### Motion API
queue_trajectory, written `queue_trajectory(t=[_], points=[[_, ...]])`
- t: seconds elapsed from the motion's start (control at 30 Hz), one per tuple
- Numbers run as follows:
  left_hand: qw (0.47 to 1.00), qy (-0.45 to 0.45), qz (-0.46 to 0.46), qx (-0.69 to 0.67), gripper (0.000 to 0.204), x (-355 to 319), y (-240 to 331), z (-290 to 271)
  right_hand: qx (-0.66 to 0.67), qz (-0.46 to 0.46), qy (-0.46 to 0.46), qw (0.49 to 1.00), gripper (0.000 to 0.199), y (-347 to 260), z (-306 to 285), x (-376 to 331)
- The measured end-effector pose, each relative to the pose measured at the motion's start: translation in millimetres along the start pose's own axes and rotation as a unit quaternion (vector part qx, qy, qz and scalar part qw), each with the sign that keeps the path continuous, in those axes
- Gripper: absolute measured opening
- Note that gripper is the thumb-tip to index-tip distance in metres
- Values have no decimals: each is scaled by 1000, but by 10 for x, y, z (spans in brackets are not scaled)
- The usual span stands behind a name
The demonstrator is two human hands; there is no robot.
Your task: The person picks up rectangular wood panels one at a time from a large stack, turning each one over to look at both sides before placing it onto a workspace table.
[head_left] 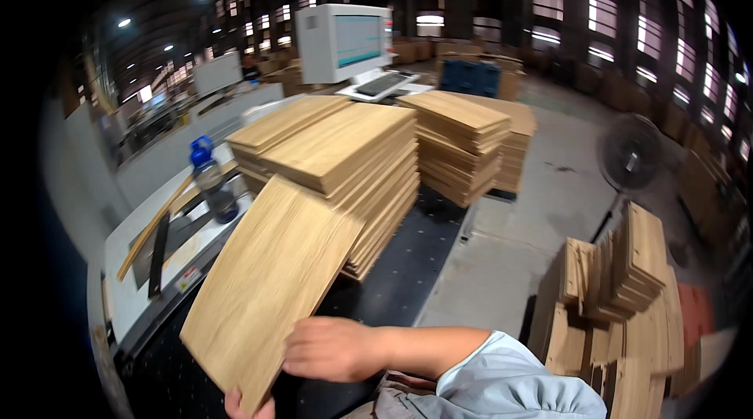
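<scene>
head view: right hand (333, 350) lies flat, fingers spread, on the stiff, light-looking wood panel (271, 286), left hand (249, 406) pinching its lower edge, best gripped by both long edges.

Body only, head cam: R arm comes in from lower right, bare forearm, short sleeve in light grey-blue fabric, loose w/ soft folds, hem ends approx at elbow. Right hand (333, 348) bare, no glove, no watch or ring visible. Left hand (249, 406) mostly cut off at bottom edge, only fingertips show, also bare. Bit of same grey-blue shirt at bottom center, creased. No markings visible on clothing.
</scene>
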State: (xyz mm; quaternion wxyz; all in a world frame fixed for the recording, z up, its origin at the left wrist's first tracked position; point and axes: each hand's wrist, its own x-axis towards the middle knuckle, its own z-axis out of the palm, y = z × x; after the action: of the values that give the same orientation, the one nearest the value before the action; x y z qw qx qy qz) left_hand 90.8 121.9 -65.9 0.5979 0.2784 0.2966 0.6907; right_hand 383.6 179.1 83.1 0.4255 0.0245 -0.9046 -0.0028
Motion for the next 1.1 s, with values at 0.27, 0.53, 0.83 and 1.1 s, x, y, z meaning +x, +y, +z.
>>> queue_trajectory(t=[0.27, 0.53, 0.83, 1.1], points=[[716, 34, -464, -521, 50, -1209, 338, -643, -152, 443, 473, 747, 50, 249, -1651, -1559], [709, 111, -455, -527, 34, -1317, 327, -563, -259, 643, 538, 480, 63, 165, -3495, -1708], [754, 83, -485, -434, 44, -1250, 364, -704, -317, 702, 461, 441, 65, 405, -3611, -1602], [798, 92, -445, -396, 45, -1187, 291, -667, -349, 715, 419, 438, 64, 572, -3510, -1489]])
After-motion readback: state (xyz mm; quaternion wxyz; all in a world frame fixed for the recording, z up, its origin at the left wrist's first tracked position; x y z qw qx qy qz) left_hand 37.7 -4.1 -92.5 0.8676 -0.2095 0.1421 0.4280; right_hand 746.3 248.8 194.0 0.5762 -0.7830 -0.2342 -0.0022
